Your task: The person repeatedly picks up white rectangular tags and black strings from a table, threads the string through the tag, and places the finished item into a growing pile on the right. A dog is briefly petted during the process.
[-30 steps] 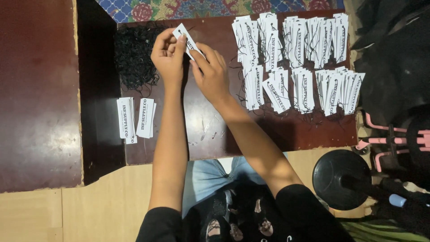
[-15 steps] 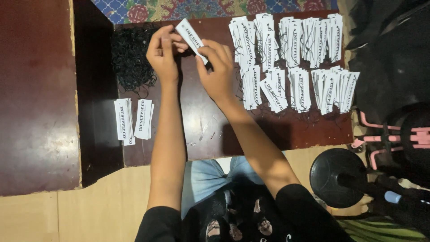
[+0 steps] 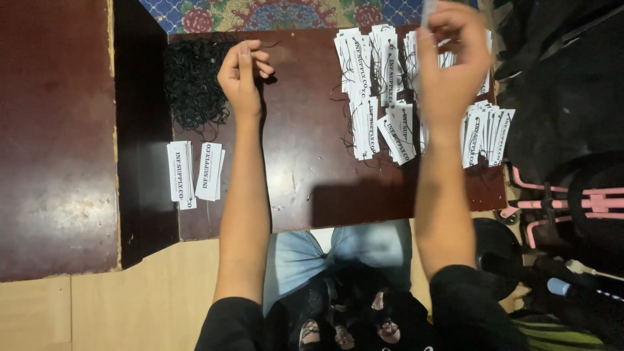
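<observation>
left hand (image 3: 242,73): resting on the dark wooden surface (image 3: 305,162), fingers curled together and pinching at the right edge of the black string pile (image 3: 192,84); the grip is closing on what looks like a single thin strand, though the strand itself is too fine to be sure of.
right hand (image 3: 452,62): lifting above the far right of the surface, fingers bunched and closed around a white paper tag (image 3: 429,10) that is only partly showing at the top edge.
strung tags (image 3: 383,97): lying in overlapping rows on the right half of the surface, under and around the right hand, thin dark loops trailing from them.
plain tags (image 3: 195,172): sitting in two small neat stacks near the left edge, just below the string pile, well apart from both hands.
how the string is handling: judging by the tangle, it is very light, limp and clingy; pinching one strand at its end with fingertips is looking better than grabbing a bunch, since neighbours are likely snagging along.
how the tag is handling: thin card, light, fairly stiff but easy to crease; holding it by an edge or near its end is keeping it flat.
surroundings: a patterned cloth (image 3: 260,13) is showing beyond the surface, and a pink frame (image 3: 565,205) is standing to the right.
</observation>
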